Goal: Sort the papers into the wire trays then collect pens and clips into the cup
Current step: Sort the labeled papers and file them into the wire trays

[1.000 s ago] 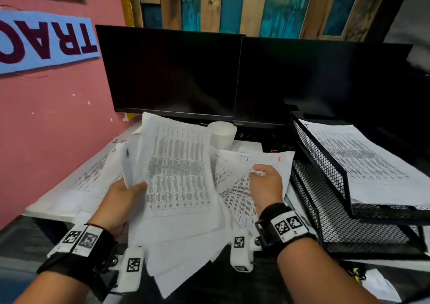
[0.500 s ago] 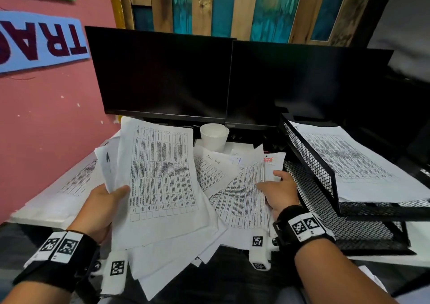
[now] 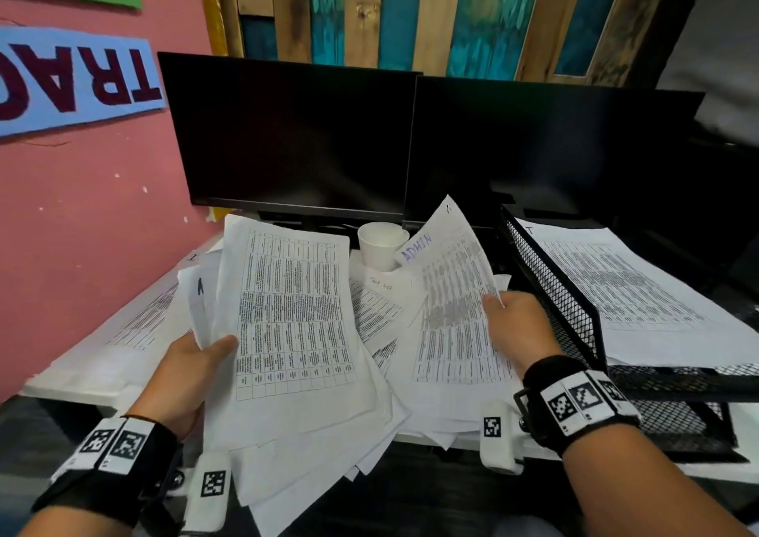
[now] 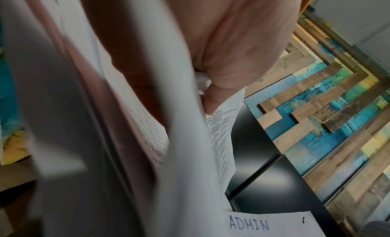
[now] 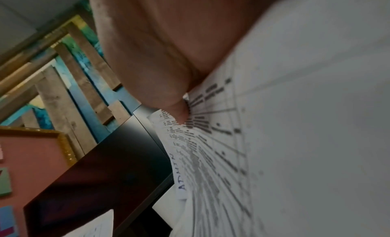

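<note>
While black mesh trays [image 3: 575,290] wait, both hands pinching: left hand [image 3: 193,372] limp printed sheaf [image 3: 287,331], right hand [image 3: 517,327] curling "ADMIN" sheet [image 3: 447,286].

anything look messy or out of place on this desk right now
Yes. The papers in the left hand are fanned out unevenly, with lower sheets hanging over the desk edge. Loose sheets lie skewed below the cup.

papers [image 3: 287,310] white, black print | cup [image 3: 380,245] white | trays [image 3: 575,310] black mesh
</note>
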The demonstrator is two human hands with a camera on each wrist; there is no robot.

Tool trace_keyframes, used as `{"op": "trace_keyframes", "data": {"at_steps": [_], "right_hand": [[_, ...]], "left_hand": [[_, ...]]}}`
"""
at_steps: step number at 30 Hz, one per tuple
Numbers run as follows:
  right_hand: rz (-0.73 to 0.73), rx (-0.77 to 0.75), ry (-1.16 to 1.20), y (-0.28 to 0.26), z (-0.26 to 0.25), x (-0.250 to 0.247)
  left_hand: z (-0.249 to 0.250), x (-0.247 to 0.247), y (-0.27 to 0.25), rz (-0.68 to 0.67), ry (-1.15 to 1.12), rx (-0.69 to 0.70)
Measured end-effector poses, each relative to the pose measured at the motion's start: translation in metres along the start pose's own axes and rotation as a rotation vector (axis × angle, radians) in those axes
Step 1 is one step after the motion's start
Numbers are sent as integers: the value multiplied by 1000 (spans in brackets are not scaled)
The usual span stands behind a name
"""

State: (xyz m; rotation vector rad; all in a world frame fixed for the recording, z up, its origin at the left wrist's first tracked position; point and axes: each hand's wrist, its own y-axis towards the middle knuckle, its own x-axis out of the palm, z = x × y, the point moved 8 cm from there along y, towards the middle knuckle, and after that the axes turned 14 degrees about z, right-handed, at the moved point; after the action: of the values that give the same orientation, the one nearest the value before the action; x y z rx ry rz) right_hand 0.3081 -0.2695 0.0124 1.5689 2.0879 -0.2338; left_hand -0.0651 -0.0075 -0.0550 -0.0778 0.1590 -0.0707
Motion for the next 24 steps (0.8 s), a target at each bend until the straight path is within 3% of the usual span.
{"op": "trace_keyframes", "data": {"at_steps": [7, 9, 13, 19, 24], "right_hand": [[139, -201, 186, -9, -56, -36], [124, -132, 391, -10, -69, -40], [-58, 139, 751, -17, -81, -27], [-252, 299, 700, -40, -56, 31], [-330, 276, 436, -63, -19, 85]], "left_hand": [[11, 12, -16, -47, -23, -16], [16, 12, -17, -28, -18, -7], [16, 16, -18, -38, -42, -28], [23, 25, -31, -111, -72, -55], [36, 35, -46, -235, -117, -69]]}}
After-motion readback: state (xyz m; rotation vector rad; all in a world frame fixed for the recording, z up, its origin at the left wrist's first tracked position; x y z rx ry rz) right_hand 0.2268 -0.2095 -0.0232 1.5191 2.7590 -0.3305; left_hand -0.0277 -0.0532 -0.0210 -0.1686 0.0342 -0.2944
